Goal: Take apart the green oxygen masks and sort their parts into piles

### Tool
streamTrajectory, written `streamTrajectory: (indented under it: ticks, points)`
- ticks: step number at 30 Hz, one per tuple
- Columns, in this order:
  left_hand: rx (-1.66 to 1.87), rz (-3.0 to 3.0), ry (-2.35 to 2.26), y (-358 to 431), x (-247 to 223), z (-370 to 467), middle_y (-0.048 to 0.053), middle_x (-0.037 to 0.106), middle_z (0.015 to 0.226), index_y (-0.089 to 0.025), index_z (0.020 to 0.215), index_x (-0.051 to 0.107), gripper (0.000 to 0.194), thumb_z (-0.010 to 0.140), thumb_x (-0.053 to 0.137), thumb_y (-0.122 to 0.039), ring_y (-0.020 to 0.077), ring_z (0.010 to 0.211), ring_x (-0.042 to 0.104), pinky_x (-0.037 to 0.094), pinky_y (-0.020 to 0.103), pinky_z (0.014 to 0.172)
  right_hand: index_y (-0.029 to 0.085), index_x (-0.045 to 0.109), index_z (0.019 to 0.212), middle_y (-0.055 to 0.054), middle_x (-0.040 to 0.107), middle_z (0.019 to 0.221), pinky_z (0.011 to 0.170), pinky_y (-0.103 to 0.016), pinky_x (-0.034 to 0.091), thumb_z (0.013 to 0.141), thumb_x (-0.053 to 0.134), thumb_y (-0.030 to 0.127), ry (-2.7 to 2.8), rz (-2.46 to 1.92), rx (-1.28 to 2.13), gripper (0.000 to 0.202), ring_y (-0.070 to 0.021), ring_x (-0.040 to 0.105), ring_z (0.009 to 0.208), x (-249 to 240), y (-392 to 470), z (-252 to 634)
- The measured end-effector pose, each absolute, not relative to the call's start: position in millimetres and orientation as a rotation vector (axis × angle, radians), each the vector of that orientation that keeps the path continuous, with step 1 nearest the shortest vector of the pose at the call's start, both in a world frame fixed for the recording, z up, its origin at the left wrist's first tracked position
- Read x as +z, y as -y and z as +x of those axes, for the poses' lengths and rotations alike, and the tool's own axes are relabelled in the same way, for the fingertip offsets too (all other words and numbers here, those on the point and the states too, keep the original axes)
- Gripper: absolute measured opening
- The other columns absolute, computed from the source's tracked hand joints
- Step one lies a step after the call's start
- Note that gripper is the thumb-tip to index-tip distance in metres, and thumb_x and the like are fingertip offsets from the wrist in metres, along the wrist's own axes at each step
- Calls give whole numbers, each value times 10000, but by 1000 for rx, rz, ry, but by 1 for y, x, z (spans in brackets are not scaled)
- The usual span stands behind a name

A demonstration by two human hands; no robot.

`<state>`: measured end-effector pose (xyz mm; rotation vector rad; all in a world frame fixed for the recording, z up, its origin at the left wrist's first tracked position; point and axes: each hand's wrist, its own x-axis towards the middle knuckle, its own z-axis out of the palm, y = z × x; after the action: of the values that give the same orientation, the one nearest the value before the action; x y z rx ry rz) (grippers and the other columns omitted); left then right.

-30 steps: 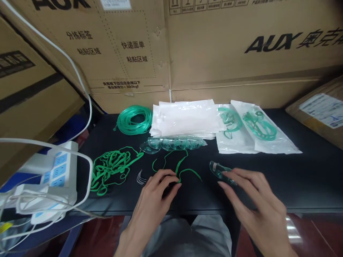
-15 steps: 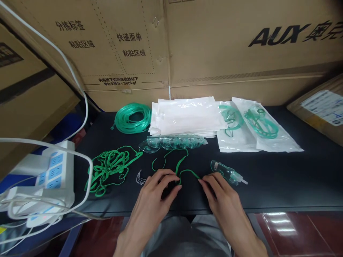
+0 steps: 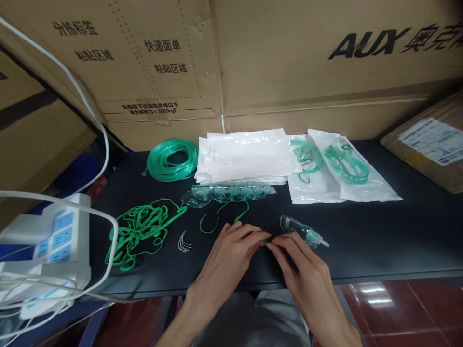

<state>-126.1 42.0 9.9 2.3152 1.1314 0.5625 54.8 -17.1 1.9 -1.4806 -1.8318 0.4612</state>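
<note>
A thin green elastic strap [image 3: 248, 208] curves over the black tabletop and runs under my left hand [image 3: 235, 248]. That hand pinches the strap, its fingertips close beside those of my right hand [image 3: 302, 260], which pinches the strap's end. Most of the strap between the hands is hidden by my fingers. Just beyond my right hand lies a clear green oxygen mask [image 3: 302, 230] with a white tip. A row of similar masks [image 3: 231, 191] sits nested behind my hands. To the left are a few thin silvery strips [image 3: 184, 242] and a tangled pile of green straps [image 3: 142, 229].
At the back are coiled green tubing [image 3: 172, 160], a stack of white packets [image 3: 246, 156], and two packets holding masks and tubing [image 3: 352, 166]. A power strip [image 3: 65, 236] with white cables is at the left. Cardboard boxes [image 3: 307, 58] stand behind and on both sides.
My left hand has moved right, bringing its fingertips to my right hand's; the strap stretch between them is now mostly covered. The view has shifted slightly.
</note>
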Motion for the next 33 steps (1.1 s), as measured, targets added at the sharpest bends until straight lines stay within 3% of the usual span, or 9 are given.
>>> streamTrajectory:
  ticks: [4, 8, 11, 14, 18, 21, 24, 33]
  points:
    - [674, 2182, -1100, -43, 8, -129, -32, 792, 1150, -325, 1251, 759, 309, 1049, 656, -116, 179, 992, 733, 476, 420, 1024, 275, 677, 1183, -59, 680, 1129, 943, -342, 557, 1053, 640, 192, 1728, -1475, 254, 158, -223, 719, 1004, 16, 21, 63]
    - [820, 2072, -1101, -46, 7, -130, -43, 823, 1049, -314, 1056, 834, 171, 1015, 731, -183, 170, 900, 750, 484, 390, 981, 290, 677, 1313, -98, 676, 1251, 1018, -460, 512, 1025, 688, 249, 1616, -1599, -6, 291, -298, 660, 1130, 18, 16, 85]
    - [905, 2038, -1090, -48, 7, -129, -20, 830, 988, -308, 1017, 850, 177, 1055, 688, -248, 173, 843, 746, 503, 391, 935, 280, 664, 1366, -109, 668, 1319, 1021, -478, 515, 1052, 647, 362, 1680, -1692, 105, 325, -312, 660, 1172, 5, 10, 97]
    - [950, 2004, -1094, -49, 9, -128, 0, 827, 972, -299, 1038, 852, 172, 1061, 682, -284, 181, 821, 735, 507, 398, 906, 279, 705, 1304, -87, 710, 1276, 1025, -466, 524, 1064, 618, 380, 1634, -1705, 217, 275, -293, 691, 1153, -5, 8, 97]
    - [951, 1915, -1114, -49, 11, -127, -10, 812, 957, -322, 1009, 863, 101, 978, 793, -255, 189, 848, 718, 494, 393, 897, 289, 740, 1230, -49, 779, 1189, 951, -383, 598, 1005, 707, 434, 1284, -1690, 513, 269, -251, 756, 1065, 0, 8, 87]
    - [973, 1853, -1094, -50, 13, -126, -9, 797, 956, -331, 1040, 865, 155, 947, 823, -214, 189, 871, 702, 510, 376, 877, 296, 750, 1233, -43, 802, 1211, 891, -304, 641, 950, 773, 478, 1088, -1623, 762, 337, -237, 778, 1094, 9, 7, 80]
    - [992, 1814, -1068, -51, 15, -126, 3, 783, 972, -335, 1070, 862, 167, 958, 812, -222, 189, 884, 700, 537, 352, 842, 295, 768, 1210, -43, 809, 1237, 928, -260, 643, 920, 815, 461, 1009, -1538, 895, 338, -225, 775, 1149, 13, 4, 78]
    - [982, 1774, -1072, -48, 19, -126, -2, 774, 948, -328, 1029, 862, 176, 933, 827, -185, 185, 883, 708, 555, 340, 847, 291, 757, 1276, -73, 779, 1330, 1011, -273, 620, 928, 832, 386, 895, -1395, 1062, 368, -241, 735, 1251, 9, 4, 75]
